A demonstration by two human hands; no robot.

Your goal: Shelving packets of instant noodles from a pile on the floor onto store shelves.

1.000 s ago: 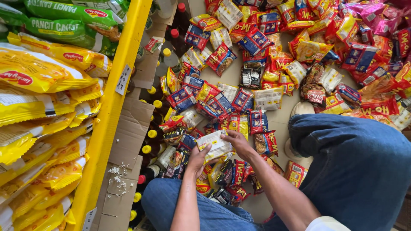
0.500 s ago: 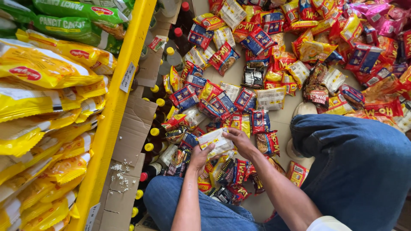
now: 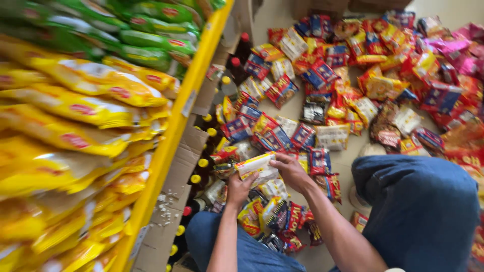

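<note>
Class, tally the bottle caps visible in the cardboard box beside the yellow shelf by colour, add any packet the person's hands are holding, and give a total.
red bottle caps: 3
yellow bottle caps: 7
pale packet, held between left hand and right hand: 1
Total: 11

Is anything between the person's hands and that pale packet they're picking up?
Nothing visible. Both the left hand and the right hand already grip the pale packet, held above the heap of packets on the floor.
</note>
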